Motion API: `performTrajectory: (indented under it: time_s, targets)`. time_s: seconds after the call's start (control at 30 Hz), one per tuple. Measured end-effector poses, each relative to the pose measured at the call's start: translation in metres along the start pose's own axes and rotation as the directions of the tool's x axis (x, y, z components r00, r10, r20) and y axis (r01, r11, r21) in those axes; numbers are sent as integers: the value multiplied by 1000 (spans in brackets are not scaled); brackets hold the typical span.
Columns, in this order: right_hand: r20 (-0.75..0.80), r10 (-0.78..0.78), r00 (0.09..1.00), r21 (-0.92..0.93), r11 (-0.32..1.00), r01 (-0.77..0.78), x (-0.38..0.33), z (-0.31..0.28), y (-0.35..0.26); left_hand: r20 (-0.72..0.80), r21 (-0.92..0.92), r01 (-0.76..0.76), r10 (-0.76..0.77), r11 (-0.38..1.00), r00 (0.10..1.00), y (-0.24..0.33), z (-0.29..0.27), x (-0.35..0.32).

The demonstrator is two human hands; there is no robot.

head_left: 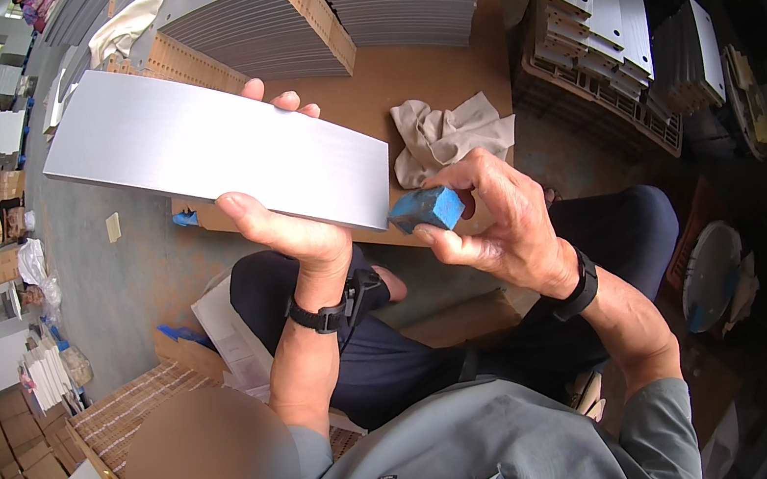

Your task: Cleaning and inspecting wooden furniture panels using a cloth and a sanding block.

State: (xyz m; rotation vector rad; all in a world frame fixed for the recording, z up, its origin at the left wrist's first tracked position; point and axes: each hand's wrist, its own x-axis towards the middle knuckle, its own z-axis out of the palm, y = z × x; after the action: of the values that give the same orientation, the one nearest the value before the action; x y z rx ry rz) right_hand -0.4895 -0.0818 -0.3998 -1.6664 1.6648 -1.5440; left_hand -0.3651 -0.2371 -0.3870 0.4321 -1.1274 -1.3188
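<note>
the left hand (288, 229) has its grip clamped on a long, flat, brushed grey metal panel (211, 148), held above the lap. the right hand (500, 222) pinches a rough blue sanding block (426, 208) against the panel's lower corner, a crumpled beige cloth (447, 136) lying on the brown desk (408, 72) beyond.

Seated person in grey and navy
Grey shirt, dark navy trousers; black bands circle both wrists below left hand (289, 234) and right hand (500, 222).

Left hand (289, 234) grips grey metal sheet (212, 151), tilted, thumb on its near edge. Right hand (500, 222) pinches blue block (426, 208) against sheet's lower right corner. Crumpled cloth (447, 136) behind.
</note>
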Motion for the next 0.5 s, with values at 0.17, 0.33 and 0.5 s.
performTrajectory:
  time_s: [0.17, 0.33, 0.5]
  targets:
    - [-36, -1, 999, 29, 1000, 2, -2, 2, 0, -1, -3, 4, -4, 1000, 1000, -1, -1, 0]
    - [-12, 24, 1000, 15, 1000, -23, -1, 2, 1, -20, 22, 5, -4, 1000, 1000, 0, 1, -1]
    - [-48, 19, 999, 37, 999, -17, -2, 2, -1, -19, 30, 7, -7, 1000, 1000, -2, 1, -1]
